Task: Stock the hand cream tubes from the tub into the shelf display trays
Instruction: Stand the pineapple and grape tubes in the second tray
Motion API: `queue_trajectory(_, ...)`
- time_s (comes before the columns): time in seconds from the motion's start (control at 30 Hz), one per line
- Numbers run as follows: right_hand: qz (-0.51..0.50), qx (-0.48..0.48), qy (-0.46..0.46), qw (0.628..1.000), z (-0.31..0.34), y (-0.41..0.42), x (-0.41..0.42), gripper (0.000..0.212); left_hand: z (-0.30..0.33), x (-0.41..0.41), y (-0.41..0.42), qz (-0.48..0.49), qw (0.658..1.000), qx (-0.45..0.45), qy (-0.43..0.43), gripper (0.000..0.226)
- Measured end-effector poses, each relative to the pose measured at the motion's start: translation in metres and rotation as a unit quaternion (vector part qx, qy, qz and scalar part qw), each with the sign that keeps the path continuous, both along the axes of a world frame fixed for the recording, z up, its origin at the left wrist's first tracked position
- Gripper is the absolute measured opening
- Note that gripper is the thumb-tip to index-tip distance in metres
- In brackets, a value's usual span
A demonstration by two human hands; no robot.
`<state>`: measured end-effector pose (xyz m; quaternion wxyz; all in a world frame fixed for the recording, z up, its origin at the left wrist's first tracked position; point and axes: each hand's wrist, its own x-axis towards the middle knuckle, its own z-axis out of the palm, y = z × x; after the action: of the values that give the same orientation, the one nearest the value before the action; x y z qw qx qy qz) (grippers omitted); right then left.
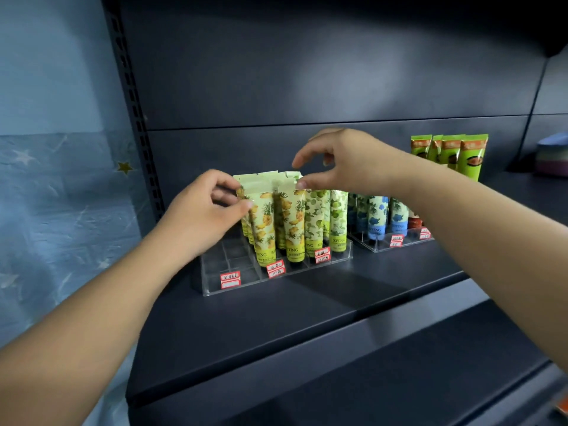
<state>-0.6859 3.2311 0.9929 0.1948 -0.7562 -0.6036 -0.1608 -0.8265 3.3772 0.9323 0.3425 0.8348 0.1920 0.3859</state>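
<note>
Left hand (204, 210) pinches the upper edge of the front pineapple-print hand cream tube (263, 229) at centre frame, thumb and fingers curled on it. Right hand (344, 164) hovers just above the tube tops, its thumb and forefinger pinching the crimped end of a neighbouring pineapple tube (293, 226). Both tubes stand cap-down in a clear acrylic display tray (215, 282) on the dark shelf (307, 309), beside green lime-print tubes (332, 219). Right of them, a second tray (378, 245) holds blue-print tubes (376, 216).
</note>
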Motion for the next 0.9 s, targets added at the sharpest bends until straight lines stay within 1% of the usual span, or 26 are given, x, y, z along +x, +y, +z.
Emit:
queue_trajectory(0.03, -0.001, 0.02, -0.004, 1.0, -0.003, -0.004, -0.002, 0.031, 0.002, -0.004, -0.002, 0.014, 0.999, 0.032, -0.018, 0.022)
queue_trajectory(0.1, -0.002, 0.064, -0.02, 0.998, -0.012, -0.011, -0.005, 0.028, 0.006, -0.012, -0.01, 0.038, 0.991, 0.125, -0.037, 0.017)
queue_trajectory(0.17, -0.008, 0.104, -0.055, 0.993, -0.022, -0.019, -0.007, 0.028, 0.01, -0.019, -0.021, 0.064, 0.969, 0.236, -0.031, 0.013)
queue_trajectory(0.23, -0.013, 0.134, -0.091, 0.987, -0.033, -0.028, -0.009, 0.029, 0.011, -0.023, -0.036, 0.074, 0.943, 0.324, -0.012, 0.022)
queue_trajectory(0.33, -0.004, 0.164, -0.164, 0.973, -0.047, -0.046, -0.012, 0.031, 0.009, -0.026, -0.065, 0.054, 0.909, 0.412, 0.006, 0.032)
queue_trajectory(0.43, 0.009, 0.178, -0.207, 0.962, -0.059, -0.072, -0.011, 0.035, 0.005, -0.023, -0.096, 0.044, 0.882, 0.469, 0.027, 0.03)
queue_trajectory(0.5, 0.016, 0.198, -0.217, 0.956, -0.068, -0.09, -0.009, 0.033, 0.0, -0.018, -0.115, 0.035, 0.87, 0.491, 0.031, 0.027)
queue_trajectory(0.57, 0.014, 0.204, -0.212, 0.956, -0.077, -0.118, -0.002, 0.031, -0.007, -0.005, -0.143, 0.013, 0.866, 0.5, 0.026, 0.025)
queue_trajectory(0.7, -0.024, 0.186, -0.194, 0.963, -0.098, -0.185, 0.024, 0.032, -0.028, 0.033, -0.204, -0.046, 0.876, 0.479, 0.02, 0.026)
queue_trajectory(0.9, -0.117, 0.134, -0.139, 0.974, -0.147, -0.3, 0.068, 0.03, -0.079, 0.106, -0.295, -0.159, 0.889, 0.428, 0.041, 0.026)
